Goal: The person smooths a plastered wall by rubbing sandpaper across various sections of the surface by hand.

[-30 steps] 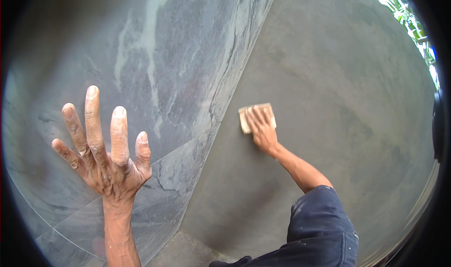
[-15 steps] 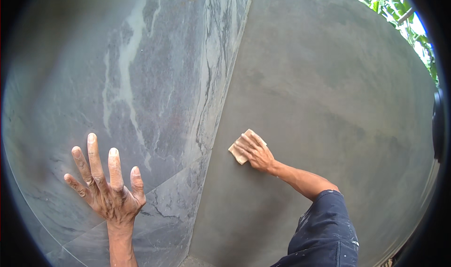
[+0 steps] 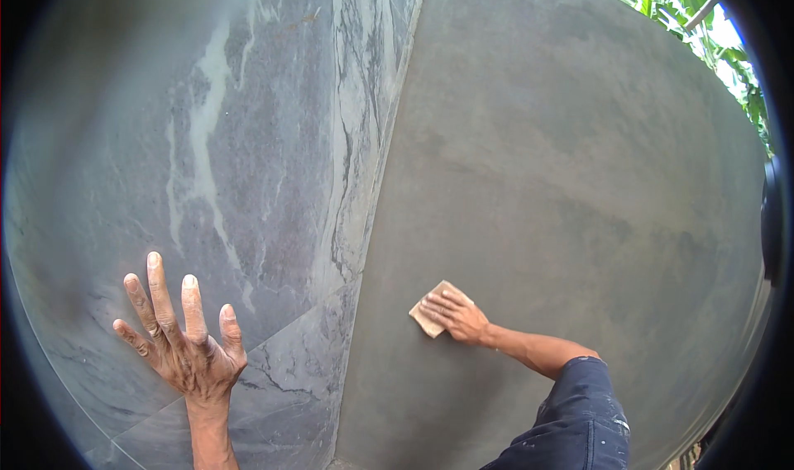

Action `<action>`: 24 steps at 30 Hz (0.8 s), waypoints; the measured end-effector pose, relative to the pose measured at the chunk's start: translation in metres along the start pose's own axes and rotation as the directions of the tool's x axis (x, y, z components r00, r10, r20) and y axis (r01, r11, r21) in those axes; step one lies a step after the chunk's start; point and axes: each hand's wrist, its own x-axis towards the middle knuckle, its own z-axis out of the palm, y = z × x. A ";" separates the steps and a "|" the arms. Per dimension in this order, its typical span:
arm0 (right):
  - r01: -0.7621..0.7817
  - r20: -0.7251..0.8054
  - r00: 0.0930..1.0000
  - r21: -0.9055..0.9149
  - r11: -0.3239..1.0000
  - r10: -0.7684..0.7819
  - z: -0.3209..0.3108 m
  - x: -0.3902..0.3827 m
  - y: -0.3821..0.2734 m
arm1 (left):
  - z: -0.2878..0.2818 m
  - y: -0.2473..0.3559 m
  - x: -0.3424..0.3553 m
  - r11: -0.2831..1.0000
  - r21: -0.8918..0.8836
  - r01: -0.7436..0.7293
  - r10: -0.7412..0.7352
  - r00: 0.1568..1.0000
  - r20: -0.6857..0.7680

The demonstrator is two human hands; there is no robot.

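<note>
My left hand [image 3: 192, 350] rests with its fingers spread on the grey marbled stone tile [image 3: 281, 189] at the left, pale dust on its skin. Against the grey plastered wall [image 3: 579, 197] on the right, my right hand [image 3: 457, 317] presses a flat, squarish tan sponge [image 3: 430, 328]. The fingers lie over the sponge's upper face and cover part of it. Its lower left edge and a corner stick out past the fingertips.
A straight upright seam [image 3: 374, 197] divides the tile from the plaster. Slanted tile joints [image 3: 285, 329] cross the lower left. Green leaves [image 3: 662, 3] show beyond the wall's top right edge. A dark object [image 3: 771, 222] stands at the far right rim.
My right hand has moved down the plaster with the sponge. The view has shifted slightly, so the seam sits further left. My left hand stays spread on the tile.
</note>
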 end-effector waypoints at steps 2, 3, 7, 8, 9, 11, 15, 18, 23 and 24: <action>-0.142 -0.116 0.984 -0.070 0.987 0.134 -0.063 0.042 0.045 | 0.002 -0.001 -0.004 1.000 0.009 -0.023 0.023 0.999 0.030; -0.266 -0.252 0.936 -0.054 0.962 0.245 -0.095 0.062 0.068 | 0.004 0.000 -0.002 1.000 0.017 -0.019 0.019 1.000 0.012; -0.490 -0.458 0.803 -0.142 0.860 0.382 -0.142 0.079 0.094 | 0.001 0.006 0.008 1.000 -0.025 -0.016 0.015 0.999 -0.049; -0.431 -0.387 0.843 -0.071 0.900 0.373 -0.122 0.075 0.072 | 0.000 0.005 0.008 1.000 -0.012 -0.019 0.018 0.999 -0.037; -0.375 -0.332 0.875 -0.008 0.927 0.351 -0.084 0.064 0.038 | 0.001 0.004 0.008 1.000 -0.012 0.000 -0.001 0.997 -0.075; -0.137 -0.078 0.986 0.101 0.985 0.145 0.002 0.022 -0.040 | 0.000 -0.004 0.003 0.999 0.027 -0.029 0.029 1.000 -0.011; 0.047 0.512 0.857 0.021 0.999 -0.051 0.108 -0.125 -0.171 | -0.002 0.003 -0.001 1.000 -0.013 0.019 -0.019 1.000 0.012; -0.057 0.351 0.913 0.610 0.790 -0.205 0.099 -0.164 -0.244 | -0.015 -0.001 -0.002 1.000 0.011 0.028 -0.028 1.000 0.007; -0.311 0.415 0.900 0.825 0.472 -0.134 0.141 -0.205 -0.323 | -0.017 0.001 -0.001 1.000 0.016 -0.001 0.000 1.000 0.030; -0.387 0.469 0.873 0.833 0.395 -0.132 0.123 -0.215 -0.335 | -0.015 0.000 0.000 1.000 0.000 -0.004 0.004 1.000 0.022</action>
